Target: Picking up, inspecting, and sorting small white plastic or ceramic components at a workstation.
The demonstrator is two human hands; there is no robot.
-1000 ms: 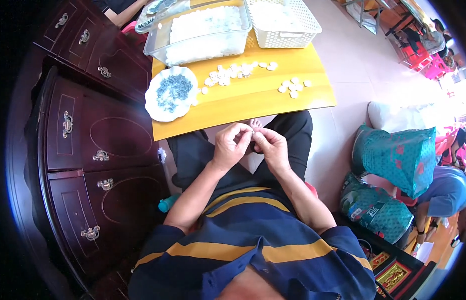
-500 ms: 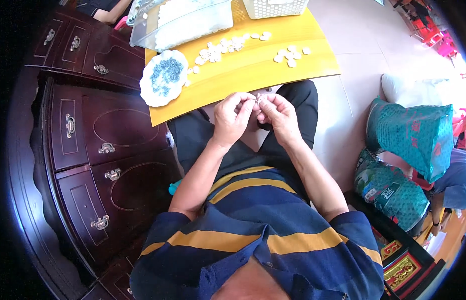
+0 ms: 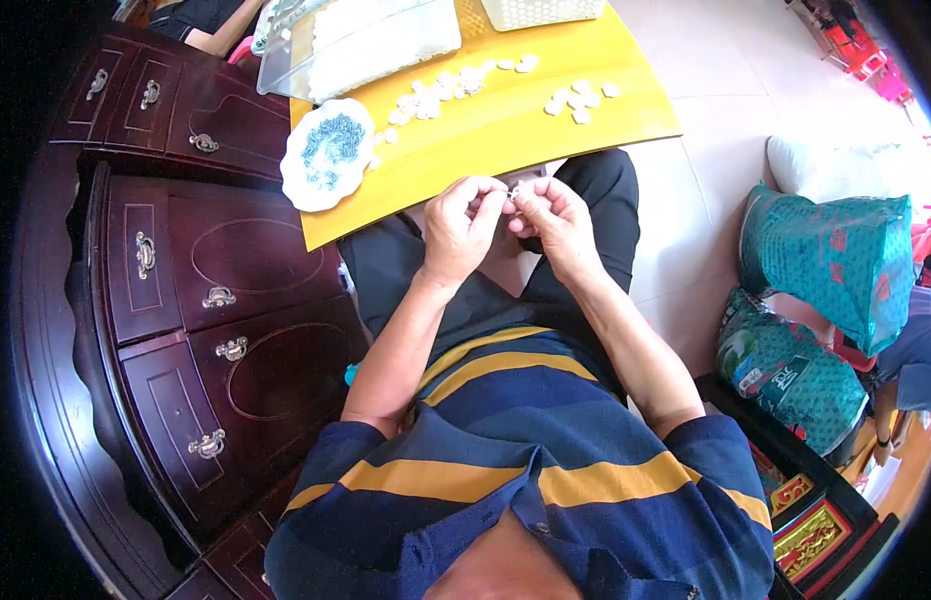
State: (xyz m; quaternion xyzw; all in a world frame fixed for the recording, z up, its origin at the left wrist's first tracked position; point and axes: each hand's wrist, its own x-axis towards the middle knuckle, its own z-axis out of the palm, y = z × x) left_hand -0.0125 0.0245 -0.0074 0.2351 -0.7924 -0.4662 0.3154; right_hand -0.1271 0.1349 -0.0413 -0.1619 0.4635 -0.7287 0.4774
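My left hand [image 3: 464, 228] and my right hand [image 3: 558, 225] meet above my lap, just off the near edge of the yellow table [image 3: 506, 140]. Both are closed in a pinch, thumbs against forefingers. Between the fingertips a small pale piece [image 3: 513, 194] shows; its kind is too small to make out, and the fingers cover most of it. On the table's left side a white scalloped dish [image 3: 298, 180] holds many small dark slender pieces [image 3: 333, 150]. Beside it lies a loose spread of small whitish round pieces [image 3: 426, 101], with a separate cluster [image 3: 583, 100] further right.
A clear plastic bin [image 3: 286, 65] with white contents and a white perforated basket [image 3: 541, 12] stand at the table's far side. Dark wooden drawers [image 3: 256, 250] line my left. Green bags [image 3: 826, 260] sit at right. Other people's arms show at top left and far right.
My hands stay together, with the fingertips slightly shifted around the small piece. The whole view has moved a little; the pieces on the table look unchanged.
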